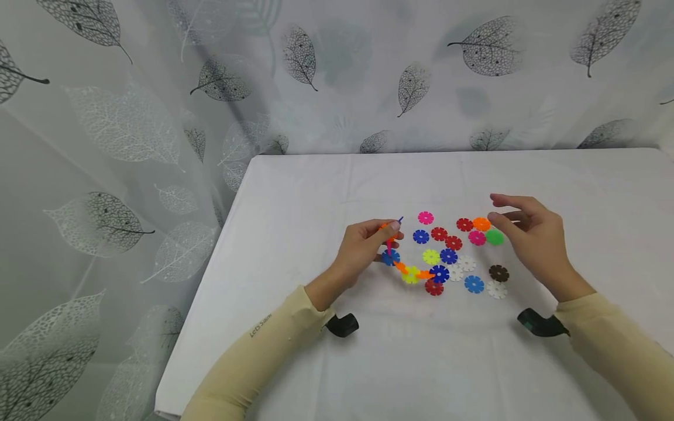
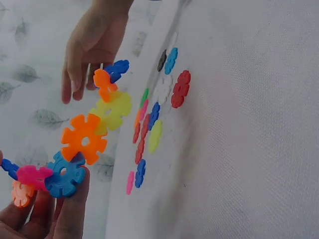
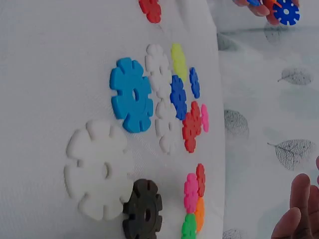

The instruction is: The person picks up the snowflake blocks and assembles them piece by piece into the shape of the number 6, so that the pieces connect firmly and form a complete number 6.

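My left hand (image 1: 358, 248) pinches one end of a chain of notched plastic flower discs (image 2: 83, 139). The linked discs are blue, pink, orange, light blue and yellow, and a dark blue disc (image 2: 116, 71) ends the far side. In the head view the chain hangs in a curve from the fingers, its dark blue end overlapping a red disc (image 1: 434, 287). My right hand (image 1: 539, 242) is raised at the right of the loose discs, thumb and fingers apart with nothing between them. Nearest to it are a green disc (image 1: 495, 237) and an orange disc (image 1: 481, 224).
Loose discs lie flat on the white table (image 1: 400, 362), among them a brown one (image 1: 498, 273), a light blue one (image 1: 474, 284) and several white ones. A leaf-patterned curtain (image 1: 337, 76) hangs behind and to the left. Black wrist mounts (image 1: 342, 325) stick out below both sleeves.
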`<state>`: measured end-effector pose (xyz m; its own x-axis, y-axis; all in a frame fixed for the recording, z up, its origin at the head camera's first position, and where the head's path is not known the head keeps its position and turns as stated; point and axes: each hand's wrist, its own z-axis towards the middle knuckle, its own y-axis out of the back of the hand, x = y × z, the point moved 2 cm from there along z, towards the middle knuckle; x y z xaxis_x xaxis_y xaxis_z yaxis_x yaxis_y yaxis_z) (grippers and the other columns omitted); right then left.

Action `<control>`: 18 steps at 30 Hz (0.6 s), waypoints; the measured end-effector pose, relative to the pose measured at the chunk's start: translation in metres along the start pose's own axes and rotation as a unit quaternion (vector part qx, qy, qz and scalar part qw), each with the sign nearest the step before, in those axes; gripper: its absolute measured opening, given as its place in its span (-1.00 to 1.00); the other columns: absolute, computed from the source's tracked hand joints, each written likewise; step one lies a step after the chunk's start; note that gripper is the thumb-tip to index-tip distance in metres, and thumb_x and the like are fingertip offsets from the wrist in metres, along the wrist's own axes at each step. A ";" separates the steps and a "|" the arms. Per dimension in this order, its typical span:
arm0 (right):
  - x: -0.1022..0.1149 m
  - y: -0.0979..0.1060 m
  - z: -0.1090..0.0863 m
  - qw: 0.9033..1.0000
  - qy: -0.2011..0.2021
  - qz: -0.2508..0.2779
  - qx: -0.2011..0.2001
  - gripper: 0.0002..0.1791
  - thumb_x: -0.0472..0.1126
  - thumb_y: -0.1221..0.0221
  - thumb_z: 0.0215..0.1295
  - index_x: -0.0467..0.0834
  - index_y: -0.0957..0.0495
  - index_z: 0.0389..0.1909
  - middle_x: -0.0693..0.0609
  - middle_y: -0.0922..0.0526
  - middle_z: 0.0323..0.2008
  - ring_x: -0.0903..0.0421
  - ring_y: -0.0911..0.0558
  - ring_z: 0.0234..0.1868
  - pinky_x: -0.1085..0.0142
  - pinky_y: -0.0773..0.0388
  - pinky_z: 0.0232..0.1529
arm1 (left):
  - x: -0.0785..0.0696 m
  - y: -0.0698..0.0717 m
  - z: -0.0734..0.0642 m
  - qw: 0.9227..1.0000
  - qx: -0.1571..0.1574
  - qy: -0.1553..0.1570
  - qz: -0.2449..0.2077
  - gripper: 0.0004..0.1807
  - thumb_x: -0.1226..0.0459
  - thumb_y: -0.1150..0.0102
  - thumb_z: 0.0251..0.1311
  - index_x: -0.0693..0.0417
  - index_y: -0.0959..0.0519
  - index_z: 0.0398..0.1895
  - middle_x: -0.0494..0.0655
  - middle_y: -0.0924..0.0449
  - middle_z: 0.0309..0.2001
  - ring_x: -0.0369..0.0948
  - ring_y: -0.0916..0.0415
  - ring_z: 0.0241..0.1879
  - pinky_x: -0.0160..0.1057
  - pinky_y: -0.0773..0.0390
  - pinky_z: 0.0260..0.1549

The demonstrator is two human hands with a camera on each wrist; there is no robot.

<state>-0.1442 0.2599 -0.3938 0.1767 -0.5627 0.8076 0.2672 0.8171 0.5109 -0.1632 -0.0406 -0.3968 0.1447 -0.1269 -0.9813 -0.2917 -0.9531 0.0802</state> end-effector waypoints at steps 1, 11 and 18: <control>-0.003 0.002 0.000 1.000 -0.011 -0.002 0.002 -0.56 -0.14 -0.26 0.42 -0.10 -0.58 0.28 0.01 -0.59 0.16 0.41 -0.55 -0.12 0.67 -0.44 -0.15 | 0.000 0.000 0.000 1.000 -0.004 -0.002 -0.004 -0.63 0.02 -0.18 0.42 0.00 -0.69 0.11 -0.17 -0.74 -0.16 -0.19 -0.67 -0.16 -0.17 -0.69 -0.27; -0.028 0.011 0.002 0.990 -0.131 -0.013 0.055 -0.41 0.10 -0.20 0.43 -0.07 -0.47 0.38 -0.02 -0.48 0.21 0.38 -0.52 -0.12 0.63 -0.49 -0.25 | -0.002 0.002 0.000 0.999 -0.034 -0.017 -0.029 -0.59 0.05 -0.21 0.41 0.11 -0.67 0.14 -0.04 -0.74 -0.09 -0.15 -0.69 -0.23 -0.22 -0.69 -0.30; -0.037 0.009 0.001 0.977 -0.148 -0.059 0.141 -0.37 0.18 -0.16 0.44 -0.12 -0.47 0.36 -0.20 -0.48 0.24 -0.02 -0.54 0.02 0.42 -0.53 -0.30 | -0.001 0.003 0.002 0.999 -0.041 -0.010 -0.020 -0.62 0.07 -0.27 0.37 0.06 -0.69 0.13 -0.02 -0.75 -0.10 -0.13 -0.70 -0.21 -0.21 -0.69 -0.25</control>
<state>-0.1497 0.2886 -0.4187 -0.1328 -0.6283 0.7665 -0.0108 0.7743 0.6328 -0.1659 -0.0424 -0.3960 0.1363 -0.0844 -0.9871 -0.2073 -0.9767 0.0549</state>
